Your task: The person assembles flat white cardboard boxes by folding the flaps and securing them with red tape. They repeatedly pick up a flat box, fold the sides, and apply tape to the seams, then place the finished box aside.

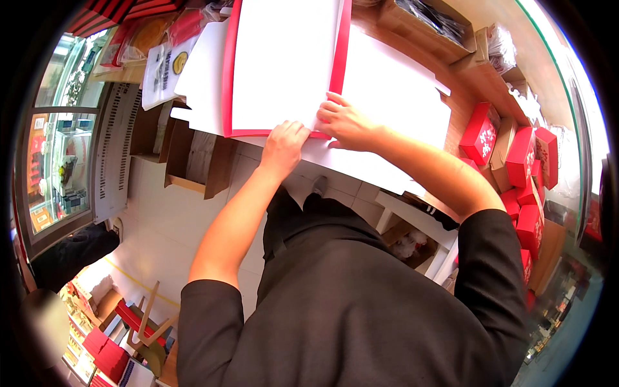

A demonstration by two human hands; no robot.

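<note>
On the worktop lies a shallow white box piece with red edges [284,64], its far end cut off by the picture's top. Closed on its near red edge is my left hand [287,145], with bent fingers over the rim. My right hand [342,122] grips the near right corner, thumb low and fingers on the red side strip. The two hands are close together but apart. Beneath the piece, larger flat white card sheets [387,84] spread out on both sides. What the fingertips press on the underside is hidden.
Several red boxes [480,132] are piled along the right. Open cardboard cartons [432,22] line the back, one with dark packets. At the left lie a printed white bag [169,71] and a brown carton [200,161] below. A glass cabinet [61,168] stands farther left; another person's dark-clothed leg [77,251] shows below it.
</note>
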